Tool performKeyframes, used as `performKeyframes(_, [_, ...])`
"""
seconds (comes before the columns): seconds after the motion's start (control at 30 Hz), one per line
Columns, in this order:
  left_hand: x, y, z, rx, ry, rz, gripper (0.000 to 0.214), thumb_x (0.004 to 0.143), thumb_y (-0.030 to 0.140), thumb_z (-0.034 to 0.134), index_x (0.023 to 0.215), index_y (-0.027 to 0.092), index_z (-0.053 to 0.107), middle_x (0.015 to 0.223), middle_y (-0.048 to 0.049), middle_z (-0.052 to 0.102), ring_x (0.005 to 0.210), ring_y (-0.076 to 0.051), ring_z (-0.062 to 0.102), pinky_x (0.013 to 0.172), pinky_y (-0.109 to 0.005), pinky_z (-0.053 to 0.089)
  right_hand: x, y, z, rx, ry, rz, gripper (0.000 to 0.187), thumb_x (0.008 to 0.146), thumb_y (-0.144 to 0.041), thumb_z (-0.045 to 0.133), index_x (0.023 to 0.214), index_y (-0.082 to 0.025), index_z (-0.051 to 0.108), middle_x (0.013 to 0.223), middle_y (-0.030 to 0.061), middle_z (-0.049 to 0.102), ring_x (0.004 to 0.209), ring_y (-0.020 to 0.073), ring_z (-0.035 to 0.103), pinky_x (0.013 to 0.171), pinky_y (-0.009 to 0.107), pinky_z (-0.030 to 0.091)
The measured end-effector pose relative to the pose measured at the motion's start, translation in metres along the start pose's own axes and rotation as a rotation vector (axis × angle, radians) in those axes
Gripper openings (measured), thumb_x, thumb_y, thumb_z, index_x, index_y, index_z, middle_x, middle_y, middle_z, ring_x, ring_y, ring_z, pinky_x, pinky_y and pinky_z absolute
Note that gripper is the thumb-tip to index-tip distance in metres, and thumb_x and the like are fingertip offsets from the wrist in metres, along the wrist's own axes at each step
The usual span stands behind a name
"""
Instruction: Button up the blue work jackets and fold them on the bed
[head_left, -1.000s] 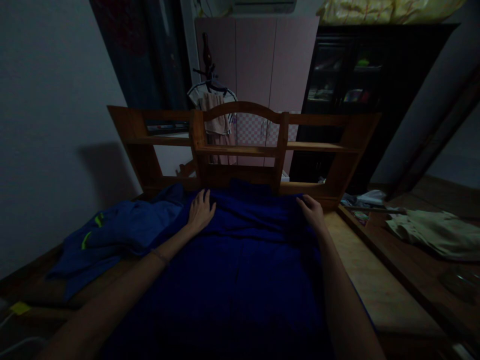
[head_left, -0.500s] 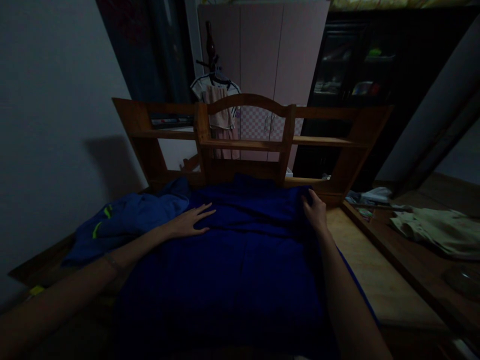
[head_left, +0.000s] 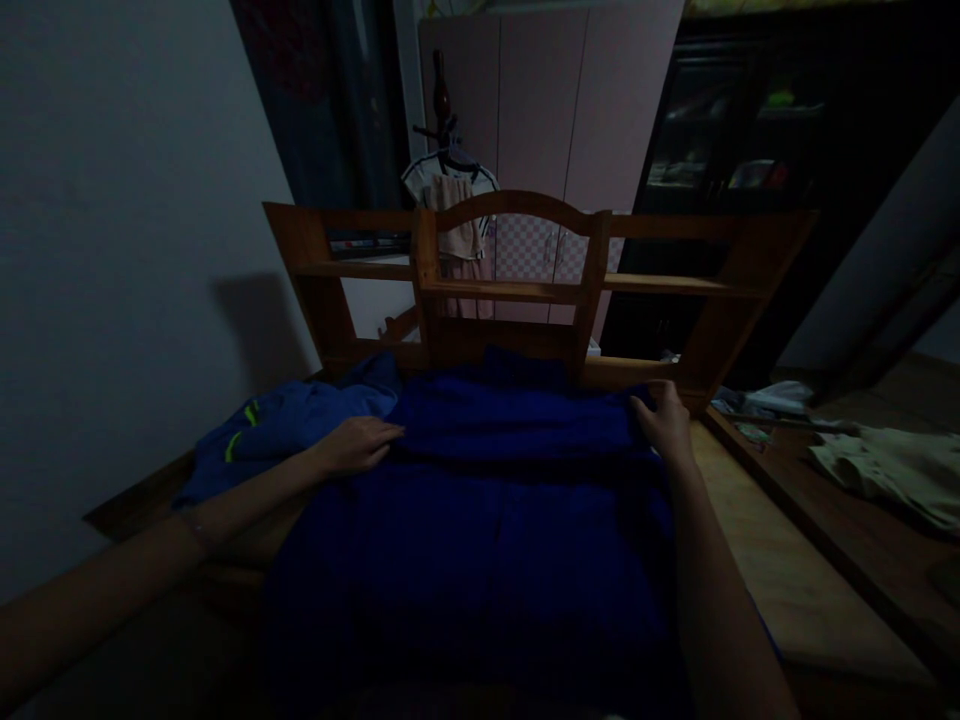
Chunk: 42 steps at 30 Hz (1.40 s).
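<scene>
A dark blue long garment with what looks like a collar, probably a shirt, lies spread over the bed, its top near the wooden headboard. At its upper left edge my left hand is closed, with the cloth pinched at the fingertips. My right hand grips the upper right corner between thumb and fingers. A slack horizontal fold runs across the cloth between both hands. Just beyond my left hand is a crumpled lighter blue garment with bright green stripes. Dim light hides the shirt's lower part.
The wooden headboard with open shelves stands straight ahead. Pale bed boards show at right, bordered by a wooden rail. Farther right lies a cream cloth. Behind are clothes on a stand and a pink wardrobe.
My left hand has gone from lying spread on the shirt to pinching its left edge. My right hand keeps its corner. The whole view has shifted, so things appear farther right.
</scene>
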<state>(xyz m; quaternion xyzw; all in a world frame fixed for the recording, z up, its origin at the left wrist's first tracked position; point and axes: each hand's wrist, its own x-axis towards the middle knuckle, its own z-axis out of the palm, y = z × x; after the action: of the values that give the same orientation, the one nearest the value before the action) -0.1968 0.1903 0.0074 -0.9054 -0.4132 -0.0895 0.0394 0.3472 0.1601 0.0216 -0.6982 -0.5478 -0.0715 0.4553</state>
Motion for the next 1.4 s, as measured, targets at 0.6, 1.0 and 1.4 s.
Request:
performKeyframes(0.6, [0.114,0.024,0.065,-0.043,0.195,-0.520,0.065,0.091,0.050,0.022,0.136,0.007,0.040,0.142,-0.0176,0.040,0.134,-0.029,0.033,0.109,-0.045,0.024,-0.017,0.019,0.017,-0.317,-0.133,0.088,0.040,0.081,-0.021,0.045,0.119,-0.019,0.057,0.092,0.0144,0.066,0.085,0.0296,0.062,0.074,0.039,0.048])
performKeyframes(1.0, [0.125,-0.010,0.091,-0.032,0.132,-0.608,0.079,0.085,0.065,0.018,0.144,0.013,0.028,0.151,-0.0109,0.024,0.140,-0.030,0.014,0.112,-0.050,0.012,-0.035,-0.049,0.042,0.061,-0.391,-0.527,0.043,0.095,-0.039,0.033,0.134,-0.028,0.047,0.149,-0.0026,0.027,0.136,0.0186,0.025,0.112,0.034,0.024])
performKeyframes(1.4, [0.105,0.030,0.051,-0.104,0.422,-0.259,0.060,0.092,0.052,0.028,0.146,0.037,0.006,0.155,0.0024,0.003,0.140,-0.028,0.015,0.112,-0.049,0.016,-0.043,0.000,0.088,-0.479,-0.651,-0.275,0.062,0.093,-0.056,0.018,0.147,-0.026,0.017,0.153,0.0060,0.012,0.141,0.0251,0.004,0.112,0.047,0.012])
